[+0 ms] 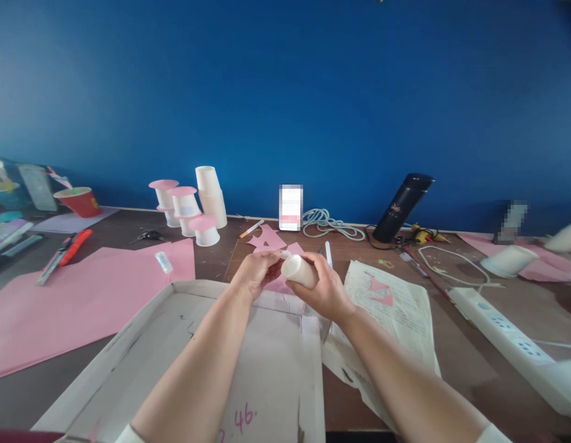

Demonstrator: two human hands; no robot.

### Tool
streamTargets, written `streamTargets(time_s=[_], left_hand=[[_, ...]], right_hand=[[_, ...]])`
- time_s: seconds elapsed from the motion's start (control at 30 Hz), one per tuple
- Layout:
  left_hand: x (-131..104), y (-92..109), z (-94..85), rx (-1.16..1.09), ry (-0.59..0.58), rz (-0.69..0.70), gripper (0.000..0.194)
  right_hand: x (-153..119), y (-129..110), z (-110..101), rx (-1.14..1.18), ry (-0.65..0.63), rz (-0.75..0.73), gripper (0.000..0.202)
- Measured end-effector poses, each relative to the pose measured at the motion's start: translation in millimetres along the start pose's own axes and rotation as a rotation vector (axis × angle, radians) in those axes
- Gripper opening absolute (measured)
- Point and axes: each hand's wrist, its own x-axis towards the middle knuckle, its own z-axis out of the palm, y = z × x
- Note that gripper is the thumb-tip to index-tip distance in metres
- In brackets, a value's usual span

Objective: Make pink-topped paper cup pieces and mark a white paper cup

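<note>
My right hand [326, 286] is wrapped round a white paper cup [298, 271], which lies tilted with its open end toward my left hand. The fingers of my left hand [258, 274] are pinched together close to the cup's rim, round a small white thing [285, 254] too small to name. Both hands are above the far edge of a shallow white cardboard box lid [267, 363] with pink handwriting. Just behind them lie cut pink paper scraps [267, 237]. Beyond to the left, several white cups with pink paper discs [185, 192] stand stacked.
Upside-down nested white cups [211, 200] stand by the wall. Pink sheets [105, 289], a red utility knife [75, 246] and keys [149, 235] lie left. A phone [290, 209], coiled cable [331, 224], black flask [400, 209], printed paper [405, 301] and power strip [511, 344] are also there.
</note>
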Motion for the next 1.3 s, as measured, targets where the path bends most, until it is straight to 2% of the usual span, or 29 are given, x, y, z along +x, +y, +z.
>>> streamTargets(time_s=[0.3, 0.47, 0.67, 0.83, 0.97, 1.13, 1.3], left_hand=[[3.9, -4.3, 0.1, 0.07, -0.084, 0.092, 0.037], [1.6, -2.1, 0.9, 0.196, -0.061, 0.125, 0.043], [0.0, -0.9, -0.3, 0.299, -0.063, 0.13, 0.044], [-3.3, 2.2, -1.0, 0.401, -0.058, 0.109, 0.042], [-7.2, 6.8, -0.5, 0.495, -0.038, 0.11, 0.032], [-9.5, 8.9, -1.3, 0.569, -0.057, 0.126, 0.024], [-10.1, 9.1, -1.5, 0.581, -0.066, 0.129, 0.026]], right_hand=[[1.8, -1.9, 0.9, 0.04, -0.017, 0.114, 0.042], [2.7, -1.0, 1.5, 0.122, -0.017, 0.179, 0.041], [1.8, -2.9, 0.7, 0.136, -0.021, 0.187, 0.039], [1.6, -4.9, -0.5, 0.11, -0.03, 0.173, 0.039], [0.8, -5.5, -0.3, 0.058, -0.046, 0.147, 0.039], [-0.9, -2.2, 0.9, -0.019, -0.036, 0.046, 0.042], [-1.2, 0.1, 1.6, -0.09, -0.004, -0.04, 0.043]])
